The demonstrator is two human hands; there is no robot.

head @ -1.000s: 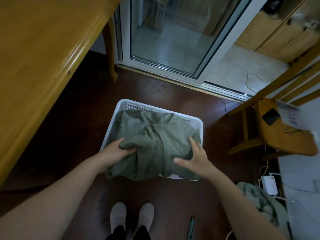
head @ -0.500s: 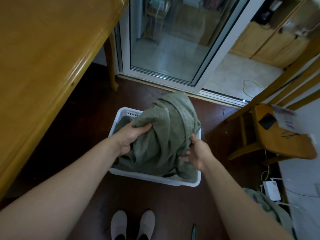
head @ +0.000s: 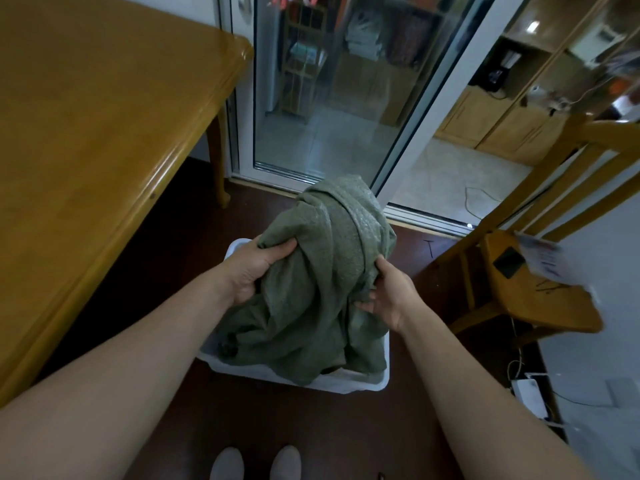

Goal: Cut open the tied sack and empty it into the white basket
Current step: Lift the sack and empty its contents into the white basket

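Observation:
The grey-green woven sack (head: 322,268) stands upended over the white basket (head: 332,382) on the dark floor, its top raised and its lower folds hanging into the basket. My left hand (head: 252,266) grips a bunch of the sack's fabric on its left side. My right hand (head: 388,294) grips the fabric on its right side, lower down. A small dark thing (head: 227,348) shows inside the basket at the sack's lower left; what else lies inside is hidden by the fabric.
A wooden table (head: 86,140) fills the left. A glass sliding door (head: 329,98) stands behind the basket. A wooden chair (head: 526,292) with a phone and paper on it is at the right. White devices with cables (head: 530,398) lie beside the wall.
Both hands have lifted the sack from lying flat in the basket to standing upended above it. The grips moved from its top surface to its sides.

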